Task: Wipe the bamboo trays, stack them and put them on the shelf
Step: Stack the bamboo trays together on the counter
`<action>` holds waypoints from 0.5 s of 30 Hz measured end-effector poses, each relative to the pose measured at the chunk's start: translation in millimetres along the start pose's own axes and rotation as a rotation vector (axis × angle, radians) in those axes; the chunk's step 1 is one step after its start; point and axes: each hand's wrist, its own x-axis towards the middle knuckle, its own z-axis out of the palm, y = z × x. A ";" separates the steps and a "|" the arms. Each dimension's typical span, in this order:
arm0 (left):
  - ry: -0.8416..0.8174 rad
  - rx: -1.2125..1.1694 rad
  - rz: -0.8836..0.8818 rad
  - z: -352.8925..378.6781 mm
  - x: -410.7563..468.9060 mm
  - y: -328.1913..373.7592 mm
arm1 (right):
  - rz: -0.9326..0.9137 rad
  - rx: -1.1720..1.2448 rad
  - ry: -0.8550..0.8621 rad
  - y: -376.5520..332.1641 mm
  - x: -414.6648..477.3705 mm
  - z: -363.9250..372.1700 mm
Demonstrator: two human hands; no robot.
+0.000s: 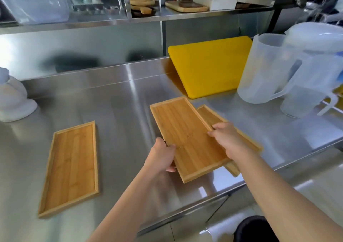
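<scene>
The steel counter (118, 97) carries everything, and its front edge runs just under the person's forearms, so a slip there sends wood to the floor. Beyond the right hand a yellow cutting board (209, 69) leans, with clear plastic jugs (267, 69) beside it; a wide swing could knock them. Well to the left of the left hand lies a single bamboo tray (70, 169), flat and untouched. The held tray (187, 137) sits crooked over a lower tray (211, 115) and overhangs it toward the edge; misaligned rims could rock or slide off. The left hand (163, 156) pinches its near-left rim, and the right hand (228, 137) clasps its right rim, fingers curled over; a weak grip lets it tip
</scene>
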 end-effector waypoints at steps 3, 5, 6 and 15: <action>-0.021 -0.016 0.010 33.2 7.8 19.7 | -0.060 -0.095 0.027 10.3 26.9 -32.0; -0.003 0.003 0.015 55.3 16.3 30.8 | -0.102 -0.172 0.029 17.5 44.2 -50.9; 0.002 -0.003 0.011 66.2 20.7 36.3 | -0.115 -0.203 0.033 21.3 53.7 -59.7; 0.052 -0.105 -0.107 141.6 45.5 53.0 | -0.166 -0.413 -0.023 53.1 100.1 -102.3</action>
